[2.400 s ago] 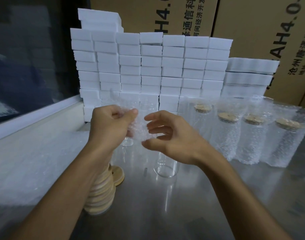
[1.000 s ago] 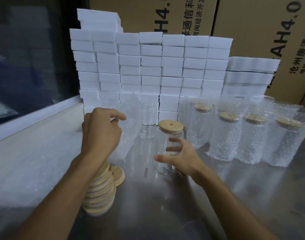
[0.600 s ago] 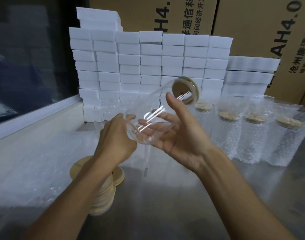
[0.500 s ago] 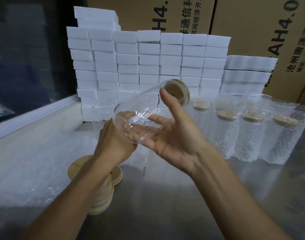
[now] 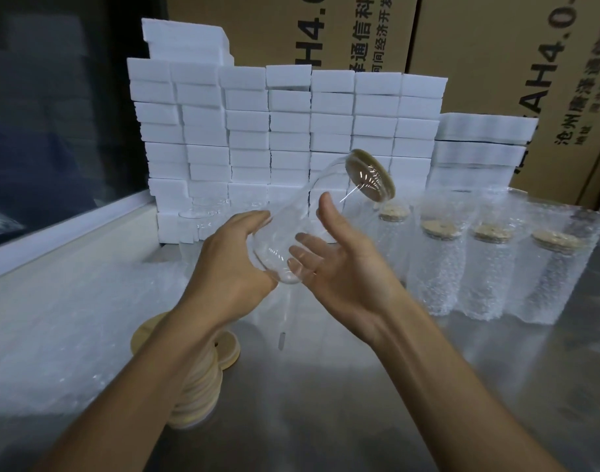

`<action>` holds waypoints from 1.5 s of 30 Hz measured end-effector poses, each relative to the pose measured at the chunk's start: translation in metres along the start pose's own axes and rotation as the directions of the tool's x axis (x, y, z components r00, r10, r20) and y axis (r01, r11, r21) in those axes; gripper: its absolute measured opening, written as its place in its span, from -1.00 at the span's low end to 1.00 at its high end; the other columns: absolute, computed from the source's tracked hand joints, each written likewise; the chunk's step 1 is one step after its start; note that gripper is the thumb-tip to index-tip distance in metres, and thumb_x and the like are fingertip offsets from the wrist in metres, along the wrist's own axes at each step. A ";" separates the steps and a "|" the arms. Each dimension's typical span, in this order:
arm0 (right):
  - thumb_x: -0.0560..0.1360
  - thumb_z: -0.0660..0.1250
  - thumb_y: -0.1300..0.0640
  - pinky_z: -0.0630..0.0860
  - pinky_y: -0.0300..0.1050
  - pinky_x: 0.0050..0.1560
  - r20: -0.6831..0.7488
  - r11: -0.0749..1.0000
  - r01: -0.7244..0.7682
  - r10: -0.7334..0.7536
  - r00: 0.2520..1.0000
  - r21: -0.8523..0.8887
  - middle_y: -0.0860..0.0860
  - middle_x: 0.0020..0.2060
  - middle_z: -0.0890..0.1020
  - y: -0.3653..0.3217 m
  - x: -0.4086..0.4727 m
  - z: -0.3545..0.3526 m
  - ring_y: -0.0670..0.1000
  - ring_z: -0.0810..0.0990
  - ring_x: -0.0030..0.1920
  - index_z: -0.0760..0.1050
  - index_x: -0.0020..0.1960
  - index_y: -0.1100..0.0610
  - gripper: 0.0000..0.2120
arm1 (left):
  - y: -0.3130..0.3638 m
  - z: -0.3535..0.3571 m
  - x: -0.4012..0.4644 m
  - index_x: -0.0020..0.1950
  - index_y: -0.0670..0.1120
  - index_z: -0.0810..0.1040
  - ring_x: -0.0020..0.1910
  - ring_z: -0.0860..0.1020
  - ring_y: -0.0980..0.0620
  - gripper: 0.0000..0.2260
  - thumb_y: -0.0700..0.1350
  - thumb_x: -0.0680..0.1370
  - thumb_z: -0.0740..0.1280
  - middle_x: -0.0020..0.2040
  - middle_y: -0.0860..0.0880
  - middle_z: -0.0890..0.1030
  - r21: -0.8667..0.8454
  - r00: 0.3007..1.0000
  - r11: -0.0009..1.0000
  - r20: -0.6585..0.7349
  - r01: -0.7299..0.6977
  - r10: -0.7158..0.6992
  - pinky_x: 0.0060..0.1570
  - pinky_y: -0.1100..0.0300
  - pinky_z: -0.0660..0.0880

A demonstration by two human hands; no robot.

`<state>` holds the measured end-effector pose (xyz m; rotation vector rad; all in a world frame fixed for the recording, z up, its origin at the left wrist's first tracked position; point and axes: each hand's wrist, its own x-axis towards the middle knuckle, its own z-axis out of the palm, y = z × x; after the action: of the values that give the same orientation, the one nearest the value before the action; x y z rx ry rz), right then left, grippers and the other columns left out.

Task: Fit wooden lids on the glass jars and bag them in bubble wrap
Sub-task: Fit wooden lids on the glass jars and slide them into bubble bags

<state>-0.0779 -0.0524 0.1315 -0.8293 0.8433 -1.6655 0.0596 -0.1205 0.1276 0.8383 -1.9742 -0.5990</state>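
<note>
Jar [image 5: 291, 240] with wooden lid [image 5: 370, 178], tilted between both hands.

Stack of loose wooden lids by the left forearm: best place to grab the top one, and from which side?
Pinch the top lid's rim across its width, coming from above. The stack of wooden lids leans and the left forearm hides much of it, so a side approach risks toppling it. Lids are flat discs; only the edge offers the fingers a hold. The lone lid lying beside the stack looks easier.

Dim indoor light, table glare, wide-angle edge distortion
</note>
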 end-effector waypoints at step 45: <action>0.42 0.58 -0.02 0.67 -0.16 -0.08 -0.184 0.719 -0.048 -0.111 0.977 -0.693 0.00 -0.24 0.74 0.007 0.009 -0.026 -0.08 0.67 -0.24 0.70 -0.07 0.19 -0.72 | 0.010 0.009 -0.005 0.43 0.04 0.38 0.29 0.44 0.04 -0.30 -0.25 0.33 0.50 0.38 0.15 0.39 0.087 0.984 0.988 0.113 0.131 -0.140 0.12 0.27 0.35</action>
<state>-0.0985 -0.0589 0.1130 -1.1833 1.6817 -1.4705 0.0501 -0.1094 0.1277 1.0130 -2.0712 -0.6664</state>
